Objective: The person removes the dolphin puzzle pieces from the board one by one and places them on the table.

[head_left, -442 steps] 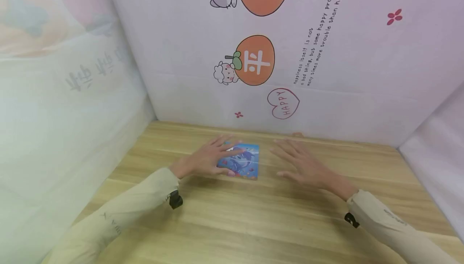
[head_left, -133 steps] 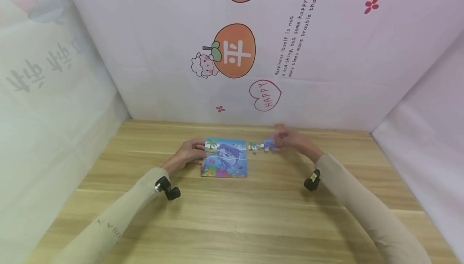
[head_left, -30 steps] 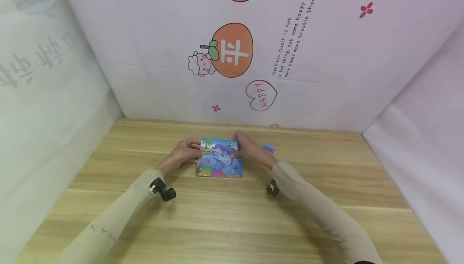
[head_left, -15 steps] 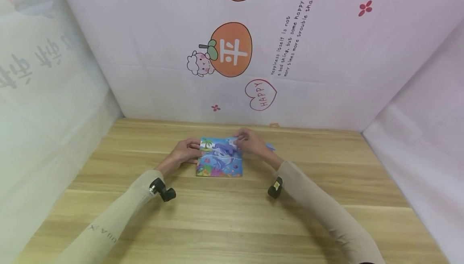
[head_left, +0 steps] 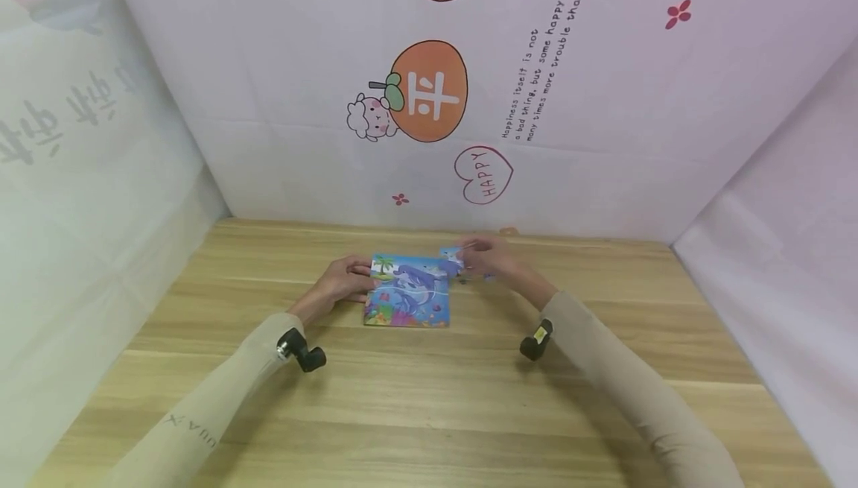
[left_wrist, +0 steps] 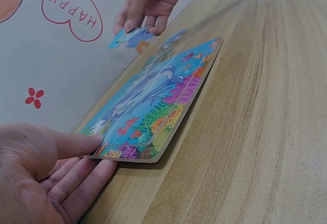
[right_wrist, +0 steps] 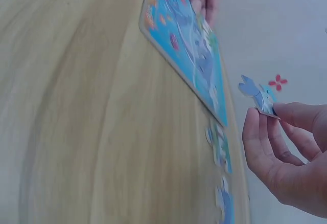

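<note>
My left hand (head_left: 340,280) grips the left edge of a dolphin jigsaw puzzle board (head_left: 409,298), thumb on top and fingers underneath in the left wrist view. That view shows the board's near edge tilted up off the table. My right hand (head_left: 499,261) pinches a blue puzzle piece (right_wrist: 263,98) between thumb and fingers, held up just beyond the board's far right corner. Two more pieces lie on the table right of the board: one with green and white (right_wrist: 220,144) close to its corner, and a blue one (right_wrist: 226,203) farther along.
The wooden table (head_left: 429,398) ends at a white printed cloth (head_left: 590,190) close behind the board. White cloth walls (head_left: 100,249) stand on both sides. Small black wrist cameras (head_left: 302,350) hang below both sleeves.
Earlier both hands were spread open, the left over the board; later the right reached the loose pieces. Within the last second it has moved right from the board's upper right corner, holding a piece.
</note>
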`<state>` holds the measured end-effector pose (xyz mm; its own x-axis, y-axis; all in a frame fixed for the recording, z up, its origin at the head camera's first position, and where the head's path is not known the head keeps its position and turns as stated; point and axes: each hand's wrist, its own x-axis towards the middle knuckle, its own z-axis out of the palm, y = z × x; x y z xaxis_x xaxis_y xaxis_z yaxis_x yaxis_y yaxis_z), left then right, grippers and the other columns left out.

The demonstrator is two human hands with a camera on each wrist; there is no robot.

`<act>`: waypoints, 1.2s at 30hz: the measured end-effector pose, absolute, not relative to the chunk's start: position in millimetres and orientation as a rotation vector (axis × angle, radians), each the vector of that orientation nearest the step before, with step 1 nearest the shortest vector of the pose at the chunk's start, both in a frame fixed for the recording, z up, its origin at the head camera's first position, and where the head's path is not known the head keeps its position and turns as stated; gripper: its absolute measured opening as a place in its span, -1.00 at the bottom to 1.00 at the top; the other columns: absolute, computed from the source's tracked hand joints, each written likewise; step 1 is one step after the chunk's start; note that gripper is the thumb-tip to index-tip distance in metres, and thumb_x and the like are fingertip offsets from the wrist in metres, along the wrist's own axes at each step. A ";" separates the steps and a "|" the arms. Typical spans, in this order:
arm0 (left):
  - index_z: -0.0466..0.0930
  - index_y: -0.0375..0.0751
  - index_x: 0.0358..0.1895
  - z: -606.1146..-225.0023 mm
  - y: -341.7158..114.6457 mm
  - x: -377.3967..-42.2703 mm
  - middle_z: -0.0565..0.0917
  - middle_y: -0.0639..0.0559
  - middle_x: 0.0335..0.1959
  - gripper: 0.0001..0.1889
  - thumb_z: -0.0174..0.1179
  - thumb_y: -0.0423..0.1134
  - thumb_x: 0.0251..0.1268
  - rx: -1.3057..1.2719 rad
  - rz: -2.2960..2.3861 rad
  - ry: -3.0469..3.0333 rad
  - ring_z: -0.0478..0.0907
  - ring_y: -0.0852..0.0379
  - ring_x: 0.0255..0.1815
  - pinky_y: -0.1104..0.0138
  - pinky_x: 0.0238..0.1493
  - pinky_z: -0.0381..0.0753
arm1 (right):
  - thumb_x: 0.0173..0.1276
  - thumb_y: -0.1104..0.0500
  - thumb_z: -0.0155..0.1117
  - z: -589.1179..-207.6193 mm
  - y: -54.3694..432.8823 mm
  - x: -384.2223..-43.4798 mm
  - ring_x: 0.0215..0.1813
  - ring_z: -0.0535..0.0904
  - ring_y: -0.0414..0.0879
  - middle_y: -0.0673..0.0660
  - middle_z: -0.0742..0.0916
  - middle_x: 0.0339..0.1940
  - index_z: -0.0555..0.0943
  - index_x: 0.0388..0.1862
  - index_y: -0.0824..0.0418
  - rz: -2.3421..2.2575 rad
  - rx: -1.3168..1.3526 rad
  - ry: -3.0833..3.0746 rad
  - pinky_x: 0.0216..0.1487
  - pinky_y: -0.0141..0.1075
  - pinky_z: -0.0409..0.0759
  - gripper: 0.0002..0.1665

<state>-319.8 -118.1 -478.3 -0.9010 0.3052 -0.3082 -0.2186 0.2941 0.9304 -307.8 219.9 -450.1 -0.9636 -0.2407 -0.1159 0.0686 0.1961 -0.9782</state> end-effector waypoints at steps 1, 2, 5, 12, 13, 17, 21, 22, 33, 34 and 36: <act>0.39 -0.36 0.44 -478.0 -118.1 -320.1 0.51 -0.29 0.28 -0.40 0.36 -0.35 0.40 0.077 1.642 2.137 0.69 0.11 -0.15 0.38 -0.21 0.84 | 0.56 0.39 0.19 -448.7 224.3 -307.2 -0.08 0.71 -0.08 0.31 0.70 0.08 0.42 0.39 0.56 -1.842 -0.166 2.226 0.27 0.05 0.74 -0.51; 0.39 -0.37 0.44 -477.7 -118.0 -320.3 0.51 -0.29 0.28 -0.40 0.36 -0.35 0.40 0.078 1.644 2.137 0.69 0.12 -0.16 0.39 -0.22 0.84 | 0.56 0.40 0.19 -447.6 229.3 -306.6 -0.08 0.72 -0.06 0.34 0.69 0.10 0.40 0.40 0.57 -1.838 -0.175 2.235 0.25 0.02 0.75 -0.49; 0.39 -0.37 0.44 -477.1 -117.6 -320.4 0.51 -0.29 0.28 -0.40 0.36 -0.35 0.40 0.083 1.646 2.134 0.68 0.12 -0.17 0.39 -0.23 0.84 | 0.52 0.41 0.21 -447.6 247.3 -305.7 -0.04 0.72 -0.02 0.38 0.61 0.19 0.43 0.38 0.58 -1.835 -0.175 2.267 0.21 -0.07 0.78 -0.49; 0.41 -0.36 0.43 -476.6 -115.5 -319.8 0.52 -0.28 0.27 -0.42 0.35 -0.35 0.41 0.097 1.643 2.142 0.68 0.11 -0.13 0.38 -0.20 0.85 | 0.50 0.37 0.26 -442.4 290.6 -297.5 -0.14 0.74 -0.15 0.53 0.53 0.34 0.48 0.20 0.62 -1.864 -0.131 2.327 0.18 -0.10 0.79 -0.59; 0.41 -0.36 0.43 -476.4 -115.5 -319.6 0.52 -0.27 0.27 -0.42 0.35 -0.35 0.41 0.095 1.642 2.143 0.68 0.11 -0.14 0.38 -0.20 0.84 | 0.50 0.34 0.28 -441.2 296.9 -296.2 -0.15 0.76 -0.14 0.50 0.59 0.30 0.50 0.18 0.60 -1.852 -0.117 2.339 0.17 -0.10 0.80 -0.60; 0.40 -0.36 0.44 -476.7 -115.7 -319.1 0.51 -0.28 0.27 -0.42 0.35 -0.35 0.41 0.106 1.643 2.142 0.68 0.10 -0.12 0.38 -0.19 0.84 | 0.51 0.30 0.29 -439.8 318.1 -291.8 -0.18 0.77 -0.12 0.16 0.79 -0.13 0.54 0.15 0.54 -1.779 -0.047 2.405 0.11 -0.14 0.83 -0.63; 0.37 -0.40 0.45 -477.6 -119.0 -316.5 0.48 -0.32 0.31 -0.39 0.35 -0.35 0.42 0.118 1.640 2.143 0.68 0.06 -0.06 0.36 -0.16 0.85 | 0.51 0.39 0.22 -441.0 328.6 -284.8 -0.22 0.75 -0.17 0.13 0.79 -0.18 0.43 0.22 0.69 -1.743 -0.027 2.433 0.07 -0.18 0.84 -0.56; 0.37 -0.40 0.46 -478.0 -119.9 -316.0 0.47 -0.33 0.32 -0.39 0.35 -0.35 0.42 0.117 1.637 2.145 0.68 0.06 -0.05 0.36 -0.16 0.85 | 0.51 0.41 0.21 -442.1 330.7 -283.4 -0.23 0.75 -0.18 0.18 0.79 -0.17 0.41 0.21 0.72 -1.744 -0.029 2.431 0.05 -0.20 0.85 -0.57; 0.39 -0.36 0.45 -477.0 -119.9 -315.9 0.51 -0.30 0.30 -0.39 0.37 -0.34 0.40 0.112 1.647 2.149 0.68 0.11 -0.11 0.38 -0.15 0.84 | 0.48 0.41 0.25 -450.0 340.9 -274.3 -0.22 0.77 -0.02 0.56 0.73 -0.04 0.49 0.15 0.72 -1.454 0.020 2.570 -0.07 -0.15 0.87 -0.59; 0.39 -0.36 0.45 -476.7 -119.8 -315.9 0.51 -0.30 0.29 -0.39 0.37 -0.33 0.40 0.116 1.647 2.147 0.68 0.11 -0.11 0.38 -0.15 0.84 | 0.47 0.41 0.27 -450.8 340.1 -274.8 -0.22 0.77 0.00 0.56 0.73 -0.05 0.50 0.13 0.71 -1.426 0.022 2.596 -0.07 -0.14 0.87 -0.60; 0.39 -0.37 0.45 -476.4 -119.2 -316.2 0.52 -0.29 0.28 -0.40 0.37 -0.33 0.40 0.117 1.650 2.145 0.68 0.11 -0.12 0.37 -0.15 0.84 | 0.42 0.42 0.31 -452.1 338.2 -276.2 -0.25 0.78 0.01 0.55 0.74 -0.08 0.55 0.07 0.69 -1.360 0.024 2.673 -0.12 -0.17 0.87 -0.65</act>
